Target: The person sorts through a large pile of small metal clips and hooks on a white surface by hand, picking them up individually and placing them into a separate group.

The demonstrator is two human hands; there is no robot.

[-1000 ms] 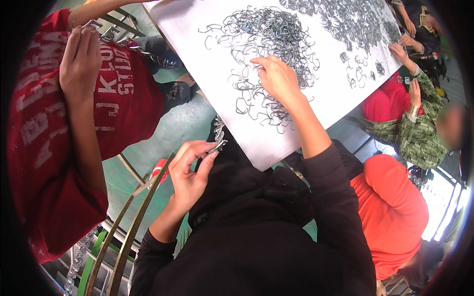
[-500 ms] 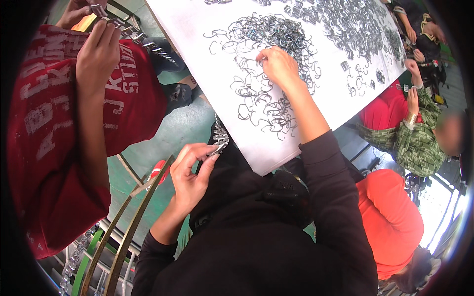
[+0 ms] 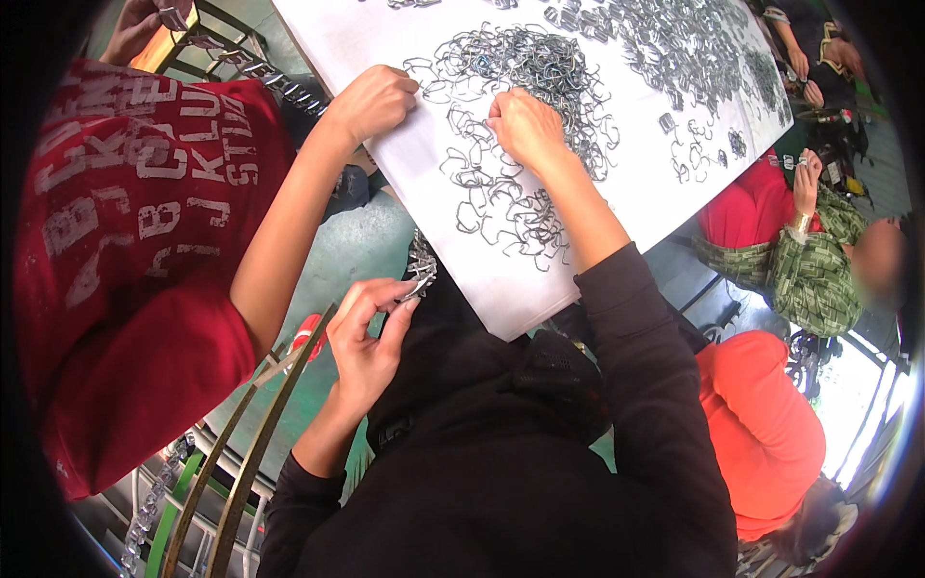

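Left hand [image 3: 362, 339]: pinching metal link [image 3: 421, 286], beyond worktop [image 3: 498, 301]'s left edge, near its near corner | right hand [image 3: 530, 132]: bunched over wire hooks [image 3: 554, 72], inward of that edge; cannot tell if gripping any | step, seemingly: picking hooks | next: likely calls for freeing 1 from overlapping neighbours

I'm watching remotely: bench [image 3: 491, 301] showing plain white; bent wires [image 3: 554, 72] looking dark grey, bluish in places; metal chain [image 3: 421, 263] gleaming silver; sleeve [image 3: 650, 328] appearing black; neighbour's shirt [image 3: 125, 260] showing deep red with pale lettering; far jacket [image 3: 819, 294] carrying green blocky pattern.
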